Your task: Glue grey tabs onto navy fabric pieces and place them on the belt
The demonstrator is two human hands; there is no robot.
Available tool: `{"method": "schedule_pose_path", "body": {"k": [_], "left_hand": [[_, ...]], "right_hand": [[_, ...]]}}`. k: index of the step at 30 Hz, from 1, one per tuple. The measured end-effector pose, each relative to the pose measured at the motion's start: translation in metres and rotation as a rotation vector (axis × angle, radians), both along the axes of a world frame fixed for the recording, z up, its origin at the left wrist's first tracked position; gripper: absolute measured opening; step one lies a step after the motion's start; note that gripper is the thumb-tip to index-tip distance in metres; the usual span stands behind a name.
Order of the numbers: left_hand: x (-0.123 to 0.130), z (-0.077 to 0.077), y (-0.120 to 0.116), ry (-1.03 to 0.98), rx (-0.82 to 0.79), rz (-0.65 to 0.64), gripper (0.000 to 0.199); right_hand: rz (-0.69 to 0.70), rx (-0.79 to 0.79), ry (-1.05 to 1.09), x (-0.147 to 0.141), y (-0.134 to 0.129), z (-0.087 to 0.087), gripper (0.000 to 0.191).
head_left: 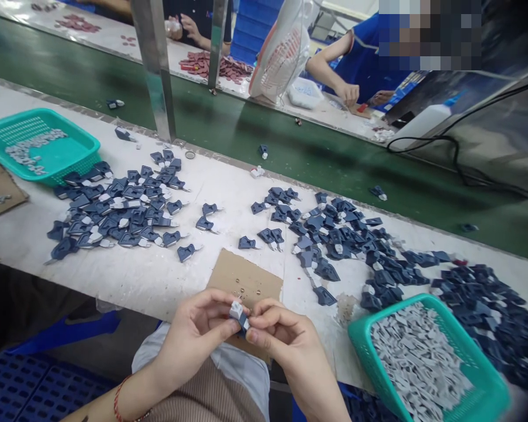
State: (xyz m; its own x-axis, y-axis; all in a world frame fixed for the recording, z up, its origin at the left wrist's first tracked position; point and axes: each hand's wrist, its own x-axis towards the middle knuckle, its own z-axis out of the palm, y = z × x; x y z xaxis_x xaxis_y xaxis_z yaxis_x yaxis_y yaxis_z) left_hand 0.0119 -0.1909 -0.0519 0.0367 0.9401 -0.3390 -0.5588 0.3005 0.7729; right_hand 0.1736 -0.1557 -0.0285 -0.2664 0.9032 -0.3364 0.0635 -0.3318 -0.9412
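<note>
A small dark-blue and light-grey plastic part [238, 315] is pinched between both hands, close to my lap. My left hand [202, 325] grips it from the left, with thumb and fingers closed on it. From the other side, my right hand [281, 331] holds it with thumb and forefinger. Just behind and partly under the hands lies a piece of brown cardboard [246, 275] with a few tiny metal bits on it. Dark-blue parts with grey ends [127, 205] are heaped to the left, and another heap of blue parts [347, 228] spreads to the right.
A green basket of small grey pieces [361, 337] stands at right; another green basket [85, 143] is at far left. Beyond the white table [229, 187] runs a green conveyor belt [220, 138] with scattered parts. A metal post [156, 76], a fan [279, 53] and co-workers are behind.
</note>
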Motion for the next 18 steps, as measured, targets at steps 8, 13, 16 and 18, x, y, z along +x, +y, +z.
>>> {"method": "schedule_pose_path", "body": {"k": [8,13,16,18], "left_hand": [[0.005,-0.002,0.006,-0.096,0.079,-0.078,0.036],[0.013,0.003,0.021,-0.032,0.030,-0.046,0.032],[0.011,0.011,0.036,0.009,0.055,-0.097,0.040],[0.003,0.018,0.056,0.097,0.089,-0.120,0.046]], "right_hand": [[-0.153,-0.071,0.171,-0.006,-0.005,-0.005,0.025],[-0.157,0.046,0.197,-0.007,-0.004,-0.014,0.016],[-0.171,0.062,0.192,-0.002,-0.004,-0.018,0.023],[-0.209,0.122,0.118,0.007,-0.005,-0.018,0.029]]}}
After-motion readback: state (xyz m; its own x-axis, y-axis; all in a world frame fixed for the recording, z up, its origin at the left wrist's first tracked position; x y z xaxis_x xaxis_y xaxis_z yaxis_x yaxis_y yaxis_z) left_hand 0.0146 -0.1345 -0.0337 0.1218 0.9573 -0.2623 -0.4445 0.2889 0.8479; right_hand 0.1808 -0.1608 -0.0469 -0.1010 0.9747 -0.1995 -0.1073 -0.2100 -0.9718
